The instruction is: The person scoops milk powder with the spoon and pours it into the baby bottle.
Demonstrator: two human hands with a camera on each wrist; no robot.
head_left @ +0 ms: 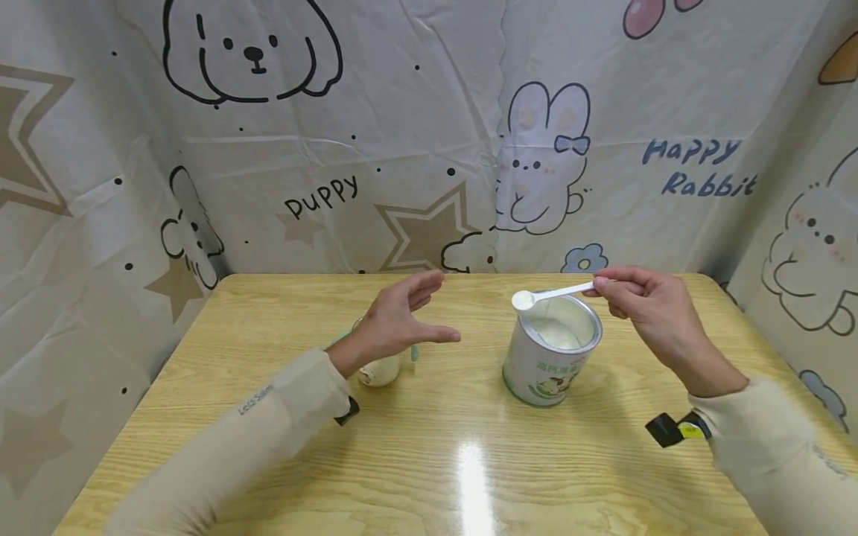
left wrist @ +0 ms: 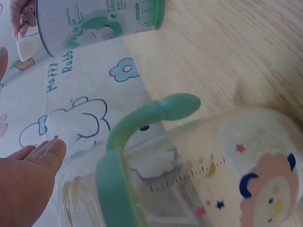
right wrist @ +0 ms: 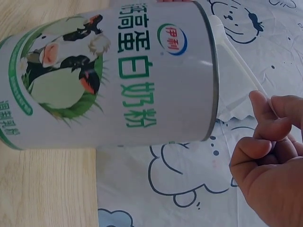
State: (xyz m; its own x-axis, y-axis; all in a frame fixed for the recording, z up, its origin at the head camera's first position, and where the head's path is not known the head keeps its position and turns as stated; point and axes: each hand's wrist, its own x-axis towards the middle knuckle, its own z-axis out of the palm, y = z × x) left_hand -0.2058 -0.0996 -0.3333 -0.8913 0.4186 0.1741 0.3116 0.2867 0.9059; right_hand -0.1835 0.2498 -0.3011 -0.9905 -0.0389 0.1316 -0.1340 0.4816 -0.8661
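Observation:
My right hand [head_left: 660,316] pinches the end of a white measuring spoon's handle [head_left: 570,289]. The bowl of the measuring spoon [head_left: 524,300] holds pale powder and hangs over the left rim of an open milk powder can [head_left: 543,372]. Inside the can, pale powder shows. My left hand [head_left: 392,320] is held over a baby bottle [head_left: 380,372], fingers straight and thumb apart, partly hiding it from the head view. In the left wrist view the clear bottle [left wrist: 189,156] shows a bare threaded neck, a green handle [left wrist: 177,106] and cartoon prints.
Both bottle and can stand on a wood-grain table [head_left: 429,461]. A printed curtain [head_left: 429,149] hangs along its back and sides. A bright light reflection lies on the tabletop near the front.

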